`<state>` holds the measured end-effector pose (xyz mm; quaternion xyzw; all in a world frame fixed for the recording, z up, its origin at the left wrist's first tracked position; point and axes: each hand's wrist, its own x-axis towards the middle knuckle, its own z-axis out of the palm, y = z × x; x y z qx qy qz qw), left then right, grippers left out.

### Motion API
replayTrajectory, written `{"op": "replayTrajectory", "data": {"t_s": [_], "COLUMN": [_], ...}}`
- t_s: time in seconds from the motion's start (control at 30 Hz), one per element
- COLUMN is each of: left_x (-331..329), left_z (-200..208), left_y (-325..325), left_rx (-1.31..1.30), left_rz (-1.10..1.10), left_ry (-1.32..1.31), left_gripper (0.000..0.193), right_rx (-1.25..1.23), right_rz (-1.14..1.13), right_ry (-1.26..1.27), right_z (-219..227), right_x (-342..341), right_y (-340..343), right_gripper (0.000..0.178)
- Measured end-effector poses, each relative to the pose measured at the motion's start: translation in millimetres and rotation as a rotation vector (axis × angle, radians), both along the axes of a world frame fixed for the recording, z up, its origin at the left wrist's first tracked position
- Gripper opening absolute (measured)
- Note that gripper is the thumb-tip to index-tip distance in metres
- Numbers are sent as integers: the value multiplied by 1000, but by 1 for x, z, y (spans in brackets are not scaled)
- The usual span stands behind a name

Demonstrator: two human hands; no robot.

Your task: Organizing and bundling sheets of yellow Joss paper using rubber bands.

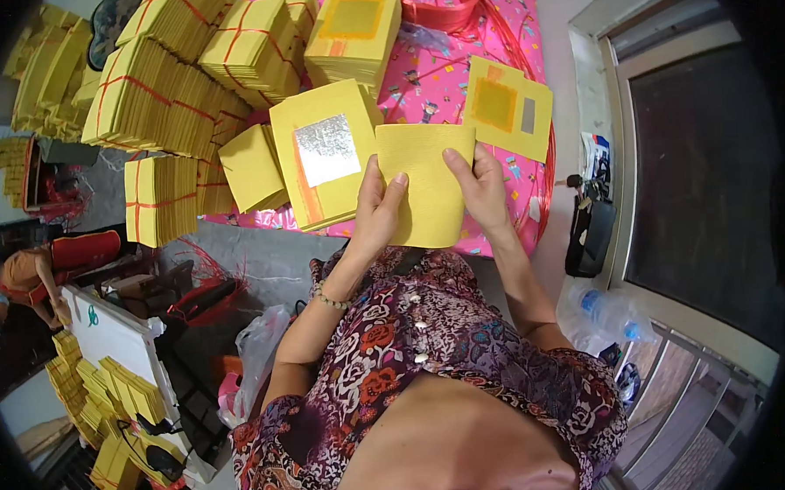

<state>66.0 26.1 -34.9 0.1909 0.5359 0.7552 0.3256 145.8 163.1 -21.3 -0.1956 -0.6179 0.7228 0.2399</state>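
Between my two hands I hold a folded yellow paper [430,191] over the near edge of the pink table. My left hand [380,202] grips its left side with the thumb on top. My right hand [480,184] grips its right side the same way; the fingers beneath are partly hidden. Just left of it lies a yellow paper stack [355,98] whose top sheet bears a silver square [325,149] and an orange strip. Right of the held paper, a flat yellow sheet [522,95] shows an orange square and a grey patch.
Bundles of yellow paper [154,98] tied with red string pile up at the left. A red string coil [439,2] sits at the back of the pink tablecloth [412,86]. At far left, another person [30,269] is near a white table [116,331]. A window [695,144] stands right.
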Motion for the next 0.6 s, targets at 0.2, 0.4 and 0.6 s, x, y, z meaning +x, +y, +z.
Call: {"op": "replayTrajectory", "data": {"t_s": [0.2,0.4,0.6], "left_x": [4,8,21], "left_z": [-7,-11,-34], "left_y": [7,9,9], "left_rx": [-36,-33,-88], "left_rz": [-84,-86,-169], "left_ry": [-79,-180,-258], "left_gripper": [35,32,35], "right_rx": [-18,-143,-100], "right_rz": [-86,116,81], "right_ry": [-48,-158,-274], "right_z": [-15,-17,-35], "right_x": [15,44,66], "right_y": [17,19,13], "right_gripper": [21,24,26]}}
